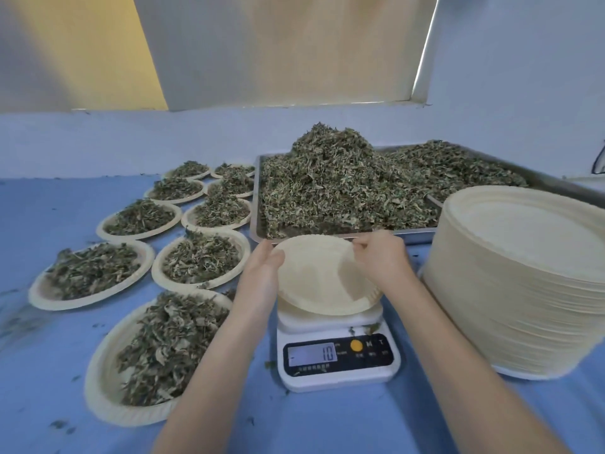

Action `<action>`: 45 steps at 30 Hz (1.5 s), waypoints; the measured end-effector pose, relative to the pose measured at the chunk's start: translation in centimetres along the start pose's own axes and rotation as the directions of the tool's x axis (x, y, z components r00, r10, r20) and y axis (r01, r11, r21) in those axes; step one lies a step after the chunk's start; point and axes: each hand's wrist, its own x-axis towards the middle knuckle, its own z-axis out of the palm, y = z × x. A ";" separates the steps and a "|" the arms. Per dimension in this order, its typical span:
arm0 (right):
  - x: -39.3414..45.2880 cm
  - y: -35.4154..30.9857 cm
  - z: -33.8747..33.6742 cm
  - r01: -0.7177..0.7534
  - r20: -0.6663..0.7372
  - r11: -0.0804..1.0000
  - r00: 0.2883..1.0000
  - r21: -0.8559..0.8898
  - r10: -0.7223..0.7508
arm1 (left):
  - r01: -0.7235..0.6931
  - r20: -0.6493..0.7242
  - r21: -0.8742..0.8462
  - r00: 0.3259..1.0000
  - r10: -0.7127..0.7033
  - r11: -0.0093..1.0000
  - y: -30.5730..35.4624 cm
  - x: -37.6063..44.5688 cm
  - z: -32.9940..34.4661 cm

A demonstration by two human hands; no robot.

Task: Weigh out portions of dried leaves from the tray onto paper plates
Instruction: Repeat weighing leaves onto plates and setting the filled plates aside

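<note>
A: Item one, the empty paper plate point(322, 273): where is it sitting?

B: It is resting tilted on the white scale point(337, 352), between both hands. The left hand point(262, 273) is cupping its near-left rim, thumb curled over the edge. The right hand point(381, 260) is pinching the far-right rim with bent fingers.

A: Item two, the source?

B: The metal tray point(258, 231) is lying just beyond the fingertips, its front edge near the plate's far rim, and dried leaves point(340, 188) are heaping up inside it.

A: Surroundings?

B: The plate stack point(523, 290) is standing close outside the right forearm. Filled plates point(199, 260) are crowding the space outside the left hand in two rows. Bare blue table point(311, 421) is showing between the forearms, nearer than the scale, whose display is reading 10.
</note>
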 end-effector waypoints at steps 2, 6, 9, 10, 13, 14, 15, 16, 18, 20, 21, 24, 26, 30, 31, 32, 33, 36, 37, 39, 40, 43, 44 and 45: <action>-0.3 0.3 0.2 -0.003 -0.039 0.996 0.999 0.086 0.007 | -0.004 -0.019 -0.022 1.000 0.004 1.000 -0.4 -0.2 0.1; -0.9 1.0 0.4 -0.039 -0.045 0.896 0.997 0.442 0.066 | -0.048 -0.058 -0.003 0.997 0.047 0.999 -0.8 -0.5 0.0; -1.7 1.0 0.2 -0.031 -0.028 0.682 0.997 0.730 0.076 | -0.133 -0.058 0.064 0.989 0.137 0.989 -0.7 -1.3 -0.1; -2.1 0.9 0.1 -0.025 -0.022 0.619 0.997 0.785 0.068 | -0.153 -0.052 0.075 0.986 0.157 0.985 -0.6 -1.6 -0.1; -3.0 0.6 0.0 0.037 -0.053 0.589 0.999 0.807 0.010 | -0.190 -0.040 0.072 0.980 0.193 0.979 -0.5 -1.8 -0.1; -3.2 0.5 0.0 0.051 -0.060 0.588 0.998 0.807 -0.004 | -0.197 -0.041 0.065 0.979 0.200 0.978 -0.5 -1.8 -0.1; -3.4 0.3 -0.1 0.056 -0.059 0.587 0.998 0.807 -0.014 | -0.205 -0.042 0.058 0.977 0.207 0.977 -0.5 -1.8 -0.1; -3.4 0.2 -0.2 0.056 -0.057 0.589 0.998 0.806 -0.017 | -0.214 -0.041 0.050 0.976 0.216 0.976 -0.5 -1.9 -0.2; -3.4 0.2 -0.3 0.047 -0.053 0.595 0.999 0.803 -0.007 | -0.242 -0.033 0.026 0.970 0.242 0.970 -0.6 -2.1 -0.4; -3.4 0.2 -0.4 0.043 -0.059 0.595 0.998 0.803 0.008 | -0.276 -0.034 -0.010 0.961 0.276 0.961 -0.7 -2.2 -0.5; -3.3 0.3 -0.4 0.043 -0.062 0.599 0.998 0.800 0.011 | -0.293 -0.036 -0.025 0.956 0.292 0.956 -0.8 -2.2 -0.6; -3.3 0.4 -0.5 0.035 -0.050 0.608 0.999 0.793 0.009 | -0.321 -0.048 -0.045 0.947 0.319 0.946 -0.8 -2.2 -0.7; -3.2 0.4 -0.4 0.034 -0.046 0.615 0.999 0.788 0.004 | -0.326 -0.053 -0.060 0.945 0.323 0.944 -0.8 -2.0 -0.7; -3.3 0.3 -0.4 0.042 -0.046 0.628 0.999 0.777 -0.011 | -0.331 -0.051 -0.073 0.943 0.328 0.941 -0.8 -1.9 -0.7; -3.4 0.3 -0.5 0.042 -0.042 0.632 0.999 0.774 -0.016 | -0.329 -0.047 -0.073 0.944 0.327 0.941 -0.8 -1.9 -0.7; -3.4 0.4 -0.7 0.040 -0.029 0.638 0.999 0.769 -0.028 | -0.328 -0.042 -0.070 0.945 0.326 0.942 -0.9 -1.9 -0.7; -3.4 0.6 -0.8 0.033 -0.005 0.647 0.999 0.761 -0.045 | -0.326 -0.039 -0.067 0.945 0.324 0.943 -0.9 -1.9 -0.7; -4.5 1.7 -0.9 -0.019 0.084 0.677 0.994 0.735 -0.063 | -0.305 -0.039 -0.068 0.952 0.303 0.950 -0.9 -2.0 -0.7; -5.3 2.3 -0.7 -0.048 0.104 0.669 0.994 0.742 -0.044 | -0.296 -0.040 -0.068 0.955 0.294 0.953 -0.9 -2.0 -0.7; -7.5 3.5 -0.1 -0.086 0.126 0.632 0.992 0.770 -0.018 | -0.282 -0.046 -0.067 0.959 0.279 0.957 -0.9 -2.0 -0.7; -8.6 4.1 0.2 -0.095 0.135 0.617 0.991 0.781 -0.019 | -0.280 -0.049 -0.067 0.960 0.277 0.958 -0.9 -1.9 -0.7; -10.5 5.5 0.9 -0.118 0.184 0.590 0.982 0.799 -0.052 | -0.270 -0.050 -0.062 0.962 0.267 0.961 -0.8 -2.1 -0.6; -10.8 5.8 1.1 -0.127 0.204 0.579 0.977 0.805 -0.069 | -0.266 -0.049 -0.063 0.963 0.263 0.962 -0.8 -2.2 -0.5; -10.8 6.0 1.1 -0.133 0.220 0.569 0.972 0.812 -0.087 | -0.262 -0.050 -0.066 0.965 0.259 0.963 -0.8 -2.3 -0.5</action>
